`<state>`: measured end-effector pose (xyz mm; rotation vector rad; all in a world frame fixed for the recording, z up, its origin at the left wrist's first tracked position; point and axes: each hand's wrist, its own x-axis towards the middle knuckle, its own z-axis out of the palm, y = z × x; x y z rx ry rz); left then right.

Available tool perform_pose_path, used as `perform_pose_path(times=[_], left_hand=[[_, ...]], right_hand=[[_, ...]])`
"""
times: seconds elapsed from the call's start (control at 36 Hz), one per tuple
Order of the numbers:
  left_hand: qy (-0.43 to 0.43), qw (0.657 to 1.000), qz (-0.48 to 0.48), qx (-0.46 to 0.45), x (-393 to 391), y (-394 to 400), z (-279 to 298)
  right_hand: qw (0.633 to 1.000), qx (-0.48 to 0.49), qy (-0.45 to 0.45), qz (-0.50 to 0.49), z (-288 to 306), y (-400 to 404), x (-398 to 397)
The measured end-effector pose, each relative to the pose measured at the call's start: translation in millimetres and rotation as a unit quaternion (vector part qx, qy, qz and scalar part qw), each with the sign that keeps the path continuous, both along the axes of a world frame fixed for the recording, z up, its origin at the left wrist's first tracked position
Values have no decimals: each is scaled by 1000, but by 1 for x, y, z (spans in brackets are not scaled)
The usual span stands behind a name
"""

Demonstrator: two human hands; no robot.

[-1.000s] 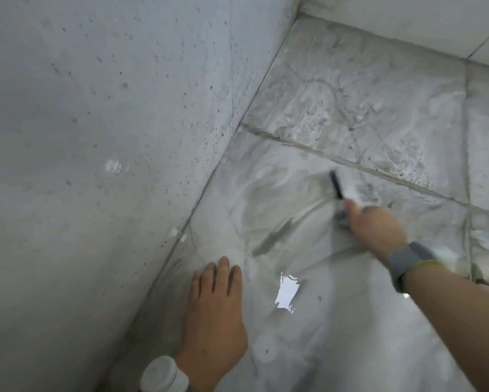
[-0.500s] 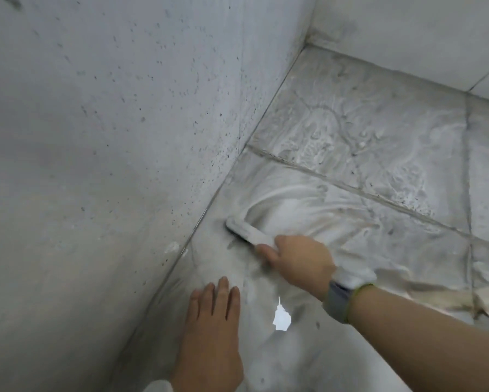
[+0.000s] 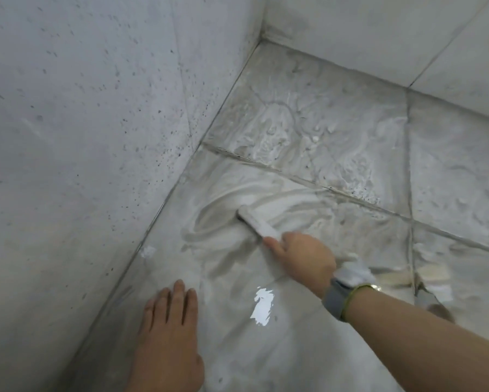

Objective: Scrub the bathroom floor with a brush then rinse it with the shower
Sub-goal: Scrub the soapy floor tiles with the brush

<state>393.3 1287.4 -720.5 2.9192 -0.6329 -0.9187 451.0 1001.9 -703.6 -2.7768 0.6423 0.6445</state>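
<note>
Scrubbing is the step in hand: the right hand [image 3: 305, 257] has its grip curled round the handle of the white brush [image 3: 258, 223], whose head lies on the soapy floor [image 3: 308, 131] near the speckled left wall [image 3: 82, 123]. The left hand [image 3: 168, 335] rests flat on the wet tile, fingers spread straight, bracing the body. To do this well, I judge the bristles should stay pressed flat, strokes overlapping, worked right up to the seam at the wall and along the dark grout line [image 3: 294, 172], where grime seems to collect. Half a second ago the brush head was hard against the wall; now it sits a little out from it, and a fresh curved streak in the foam shows beside it. Rinsing is not yet begun.
</note>
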Motion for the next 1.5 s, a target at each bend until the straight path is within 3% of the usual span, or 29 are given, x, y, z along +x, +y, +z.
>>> perform_pose_path(times=[0.08,0.28,0.53,0.67,0.72,0.92,1.0,1.08,1.25,1.39,1.5], left_hand=[[-5,1000,-4,7,2,1,-2],[-8,999,-22,24,8,10,-1],[14,998,-33,53,10,12,12],[15,997,-48,67,10,10,20],[12,996,-50,69,10,11,20],[41,997,-23,69,19,0,40],[41,997,-17,64,19,1,39],[48,997,-7,57,19,1,39],[46,998,33,28,24,-1,37],[-12,998,55,42,24,-18,42],[-86,996,16,17,17,-42,34]], right_hand=[[1000,12,-17,-17,-4,-9,10],[954,54,-3,-296,2,-106,14],[998,17,28,-52,-5,-37,-54],[970,33,5,-240,2,-122,-36],[963,40,7,-268,4,-138,-35],[999,10,34,0,6,-61,-77],[998,6,20,-59,9,-87,-63],[975,14,10,-221,13,-116,-53],[997,16,39,-63,7,-53,-98],[967,51,1,-250,8,-90,-80],[980,3,-8,-201,-6,-57,-93]])
